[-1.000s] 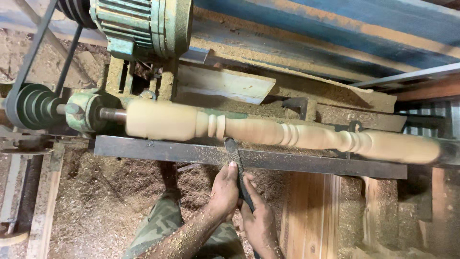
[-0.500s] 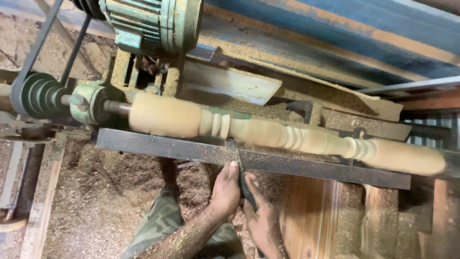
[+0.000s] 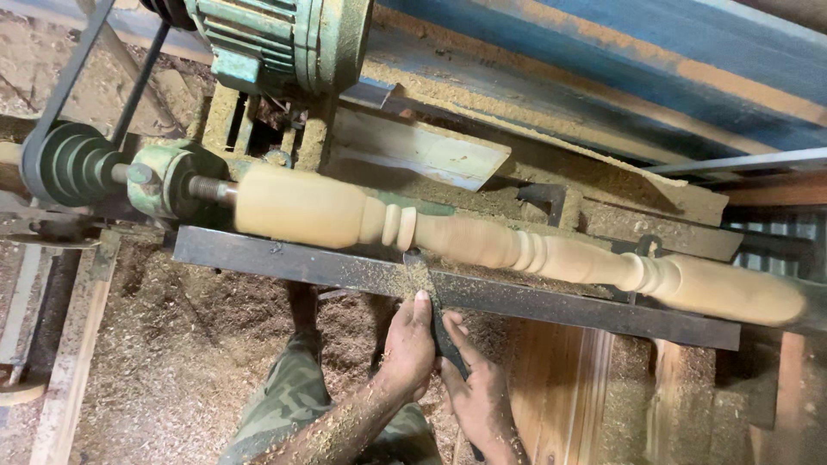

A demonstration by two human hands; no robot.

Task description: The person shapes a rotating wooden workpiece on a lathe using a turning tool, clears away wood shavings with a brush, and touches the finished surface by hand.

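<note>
Sawdust blankets the workshop floor (image 3: 172, 362) under a green-motored lathe. The turned wooden spindle (image 3: 517, 245) lies lengthwise just behind the dark steel tool rest (image 3: 301, 267), its long axis running left to right. A chisel (image 3: 435, 314) crosses the rest, tip at the spindle beside its bead. The left hand (image 3: 409, 349), nearer the rest, pinches the blade; the right hand (image 3: 478, 396) wraps the handle, both grips closed.
</note>
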